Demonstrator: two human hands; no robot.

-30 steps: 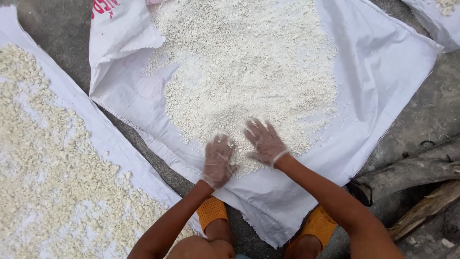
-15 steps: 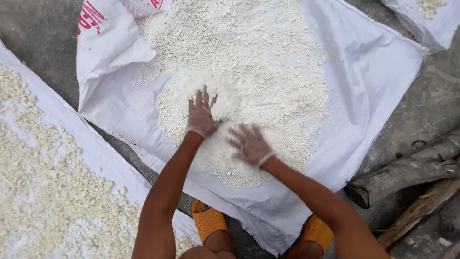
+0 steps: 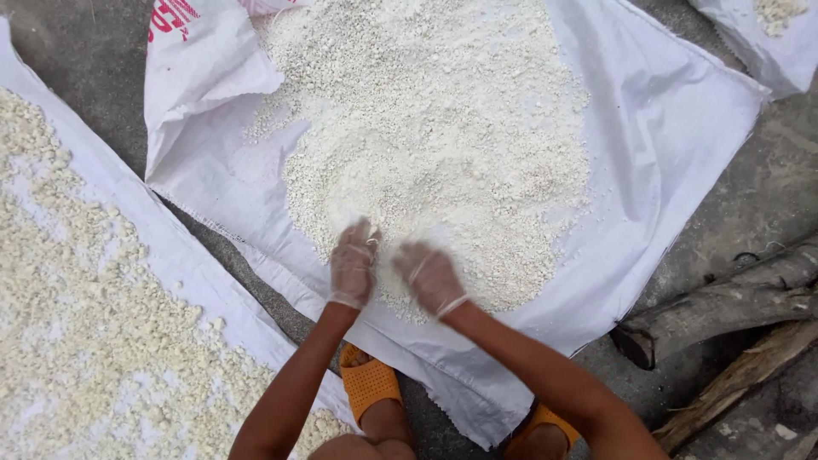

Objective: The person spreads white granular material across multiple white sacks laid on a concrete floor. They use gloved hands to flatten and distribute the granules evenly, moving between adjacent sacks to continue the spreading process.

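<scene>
The person crouched at the near edge of a white woven sheet [image 3: 682, 128] spread on the ground, and both hands were down in the pile of white crumbly bits [image 3: 443, 128] on it. The left hand [image 3: 353, 264] and the right hand [image 3: 429, 277] lay side by side, close but not quite touching, at the near edge of the pile. Both wore thin clear gloves. The fingers were loosely spread and a little curled, palms down on the crumbs. Neither hand had closed around anything; they only rested on the loose bits. Almost all of the pile lay past the fingertips, away from the person, and it ran on toward the far edge of the sheet. The pile was longer going away from the person than it was across. Both hands were about as near to it as each other, with the left one reaching a touch farther in. Two orange sandals [image 3: 368, 385] showed below the arms, just off the near edge of the sheet. Another sheet with more pale bits [image 3: 77, 341] lay off to the left, and a grey log [image 3: 724, 307] lay by the right corner.
</scene>
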